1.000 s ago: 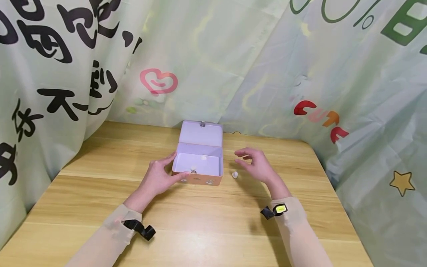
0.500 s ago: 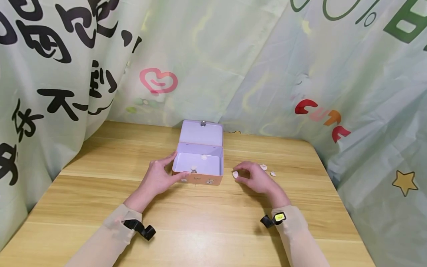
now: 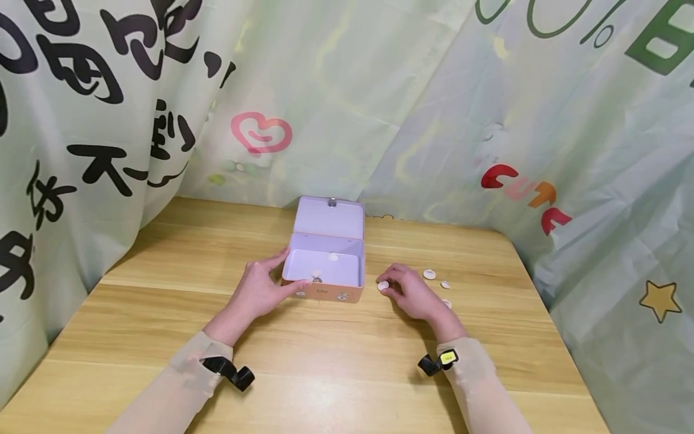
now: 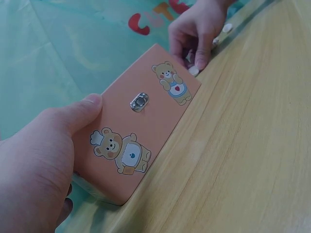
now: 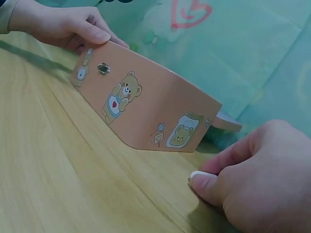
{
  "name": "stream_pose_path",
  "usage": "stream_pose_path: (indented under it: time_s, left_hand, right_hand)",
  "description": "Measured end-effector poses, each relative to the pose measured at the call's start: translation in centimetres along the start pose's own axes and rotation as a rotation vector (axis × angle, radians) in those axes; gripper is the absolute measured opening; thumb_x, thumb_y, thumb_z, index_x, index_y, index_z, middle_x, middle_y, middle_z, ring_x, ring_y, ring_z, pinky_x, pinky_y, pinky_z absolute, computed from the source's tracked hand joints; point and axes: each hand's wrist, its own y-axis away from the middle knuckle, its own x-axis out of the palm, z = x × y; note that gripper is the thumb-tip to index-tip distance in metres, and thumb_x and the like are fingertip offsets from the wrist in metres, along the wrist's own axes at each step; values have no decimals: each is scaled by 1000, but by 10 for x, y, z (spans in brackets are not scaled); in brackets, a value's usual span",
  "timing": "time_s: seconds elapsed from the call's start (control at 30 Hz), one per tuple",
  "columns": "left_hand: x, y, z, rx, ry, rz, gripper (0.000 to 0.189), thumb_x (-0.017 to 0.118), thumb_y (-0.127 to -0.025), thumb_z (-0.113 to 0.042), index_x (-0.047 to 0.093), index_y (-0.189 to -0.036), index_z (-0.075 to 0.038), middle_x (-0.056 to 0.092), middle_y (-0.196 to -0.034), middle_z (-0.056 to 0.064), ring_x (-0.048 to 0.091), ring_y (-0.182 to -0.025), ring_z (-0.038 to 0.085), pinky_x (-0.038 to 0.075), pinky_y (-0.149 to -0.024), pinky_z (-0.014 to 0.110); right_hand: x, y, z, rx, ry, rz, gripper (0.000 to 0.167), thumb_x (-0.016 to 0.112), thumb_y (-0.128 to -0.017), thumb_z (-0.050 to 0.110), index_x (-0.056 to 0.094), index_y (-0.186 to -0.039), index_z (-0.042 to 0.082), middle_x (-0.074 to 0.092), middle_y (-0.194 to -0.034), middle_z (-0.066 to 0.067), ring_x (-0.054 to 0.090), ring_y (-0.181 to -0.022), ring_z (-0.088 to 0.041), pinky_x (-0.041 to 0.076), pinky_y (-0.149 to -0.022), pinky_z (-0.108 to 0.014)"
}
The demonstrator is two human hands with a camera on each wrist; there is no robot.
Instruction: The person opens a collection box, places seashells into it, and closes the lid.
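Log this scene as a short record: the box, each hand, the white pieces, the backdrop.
Box: orange with bear pictures, lid open
Left hand: grips the box's left end
Right hand: pinches a white piece, right of the box
Loose pieces: three on the table, right of the box
Inside: two pale shapes, too small to identify
Backdrop: printed curtain

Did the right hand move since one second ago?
Yes. In the head view, the right hand has moved lower: it was higher up alongside the open box, and now it's by the box's front end, pinching a small white piece.
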Motion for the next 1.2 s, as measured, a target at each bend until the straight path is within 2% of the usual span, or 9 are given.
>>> stream_pose_path:
  time_s: [0.1, 0.2, 0.3, 0.43, 0.53, 0.73, 0.9, 1.1, 1.2]
  left_hand:
    - [0, 0, -1, 1, -1, 1, 101, 90, -78, -60, 53, -153, -4, 48, -151, 23, 27, -43, 7, 44, -51, 33]
    - [-1, 0, -2, -4, 0, 1, 102, 90, -78, -61, 52, -154, -4, 47, -150, 26, 27, -43, 6, 43, -50, 31]
    - [-1, 1, -3, -11, 2, 3, 101, 90, -78, -60, 52, -154, -4, 46, -150, 29, 28, -41, 7, 43, -49, 32]
    - [-1, 1, -2, -1, -8, -1, 102, 89, -79, -62, 53, -153, -2, 48, -151, 26, 36, -47, 10, 48, -56, 33]
    - [0, 1, -2, 11, -7, -9, 103, 88, -78, -64, 53, -153, -2, 48, -150, 25, 37, -48, 12, 48, -56, 34]
    - [0, 1, -2, 19, 8, -12, 100, 89, -79, -60, 54, -152, -1, 48, -146, 33, 26, -40, 6, 41, -44, 30]
    - [2, 1, -2, 27, 8, -17, 98, 91, -80, -56, 54, -152, -1, 48, -147, 30, 24, -41, 5, 41, -44, 29]
    - [2, 1, -1, 22, 8, -15, 96, 91, -80, -53, 54, -152, -2, 48, -146, 33, 23, -41, 5, 41, -44, 30]
    - [1, 1, -2, 22, 5, -19, 96, 91, -80, -54, 54, -152, -3, 48, -148, 30, 23, -41, 4, 41, -45, 31]
  right_hand:
    - [0, 0, 1, 54, -46, -11, 13, 74, -99, 2, 72, -112, 3, 67, -104, -3, 62, -94, -18, 54, -85, -39]
    - [-4, -1, 4, 131, -110, -17, 17, 72, -100, 1, 70, -117, 3, 69, -104, -2, 62, -92, -18, 54, -84, -39]
    - [-10, -3, 9, 164, -142, -22, 21, 68, -102, 0, 69, -124, 1, 70, -105, -3, 64, -93, -19, 56, -86, -41]
    - [-18, -7, 13, 149, -122, -36, 26, 66, -104, 1, 67, -130, 0, 70, -108, -5, 64, -97, -22, 56, -90, -45]
    - [-22, -11, 16, 130, -105, -52, 27, 66, -105, 4, 68, -132, 0, 70, -109, -5, 65, -99, -23, 56, -90, -45]
    - [-31, -19, 25, 102, -132, -64, 28, 66, -105, 6, 69, -132, -1, 73, -114, -6, 67, -101, -25, 56, -90, -46]
    - [-35, -29, 33, 68, -151, -83, 28, 67, -104, 4, 69, -131, -3, 73, -113, -7, 67, -100, -24, 56, -89, -45]
    - [-38, -43, 45, 28, -167, -94, 25, 69, -103, 6, 72, -127, 0, 73, -112, -6, 68, -100, -24, 57, -88, -43]
    - [-37, -50, 52, 7, -183, -92, 23, 70, -103, 6, 72, -126, 1, 73, -112, -6, 68, -101, -24, 57, -90, -43]
